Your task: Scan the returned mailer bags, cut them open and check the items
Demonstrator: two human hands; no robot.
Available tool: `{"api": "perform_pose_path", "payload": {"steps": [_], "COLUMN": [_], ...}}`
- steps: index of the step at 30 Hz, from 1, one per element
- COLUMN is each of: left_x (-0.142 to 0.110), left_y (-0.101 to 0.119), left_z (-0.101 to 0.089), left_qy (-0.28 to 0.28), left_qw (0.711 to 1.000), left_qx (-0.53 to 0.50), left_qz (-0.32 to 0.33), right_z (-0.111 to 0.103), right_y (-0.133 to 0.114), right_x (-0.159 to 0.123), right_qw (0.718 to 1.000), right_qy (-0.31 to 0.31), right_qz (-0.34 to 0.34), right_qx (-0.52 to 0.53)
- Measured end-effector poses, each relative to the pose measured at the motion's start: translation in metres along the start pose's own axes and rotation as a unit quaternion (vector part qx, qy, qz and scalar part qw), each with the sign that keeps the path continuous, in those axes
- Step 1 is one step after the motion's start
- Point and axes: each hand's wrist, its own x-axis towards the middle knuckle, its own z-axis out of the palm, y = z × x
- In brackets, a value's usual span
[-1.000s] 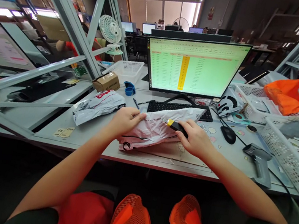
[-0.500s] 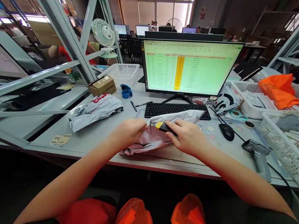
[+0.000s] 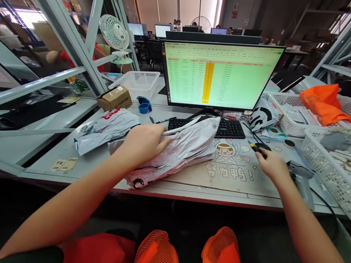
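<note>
My left hand is closed on the upper left edge of a white plastic mailer bag, crumpled and printed with small black marks. The bag lies tilted at the desk's front edge, partly over the keyboard. Off to the right, my right hand grips a black and yellow box cutter, mostly covered by the fingers. It is beside the black mouse, partly hidden there. Left of my left hand lies a second white mailer bag with red print.
A monitor stands behind the keyboard. A barcode scanner and white plastic baskets are on the right. At left are a small cardboard box, a blue lidded item and a metal frame post.
My right hand has moved right, away from the bag, with the box cutter in it. My left hand and the bag have shifted left, and more of the printed desk mat shows.
</note>
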Motion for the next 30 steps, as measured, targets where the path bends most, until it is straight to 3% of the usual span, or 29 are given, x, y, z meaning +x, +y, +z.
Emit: {"api": "perform_pose_path", "payload": {"steps": [3, 6, 7, 10, 12, 14, 18, 30], "left_x": [0.032, 0.045, 0.043, 0.030, 0.018, 0.010, 0.003, -0.009], "left_y": [0.013, 0.015, 0.016, 0.021, 0.026, 0.030, 0.031, 0.038], "left_z": [-0.003, -0.004, -0.005, -0.009, -0.012, -0.013, -0.010, -0.004], "left_qy": [-0.051, -0.065, -0.062, -0.075, -0.094, -0.093, -0.078, -0.046], "left_qw": [0.999, 0.995, 0.992, 0.983, 0.977, 0.978, 0.987, 0.993], "left_qx": [-0.014, -0.070, -0.095, -0.157, -0.179, -0.173, -0.119, 0.060], "left_qz": [0.006, 0.036, 0.047, 0.063, 0.070, 0.073, 0.075, 0.089], "right_z": [0.025, 0.020, 0.014, -0.010, -0.019, -0.020, -0.005, 0.019], "right_y": [-0.027, -0.073, -0.092, -0.148, -0.177, -0.193, -0.196, -0.175], "right_x": [-0.021, -0.044, -0.052, -0.074, -0.082, -0.085, -0.087, -0.107], "right_qw": [0.998, 0.994, 0.981, 0.892, 0.855, 0.852, 0.858, 0.808], "right_qy": [-0.048, 0.041, 0.086, 0.160, 0.165, 0.156, 0.165, 0.313], "right_qz": [0.002, -0.095, -0.161, -0.377, -0.449, -0.467, -0.456, -0.450], "right_qx": [-0.038, 0.018, 0.067, 0.190, 0.198, 0.181, 0.168, 0.215]}}
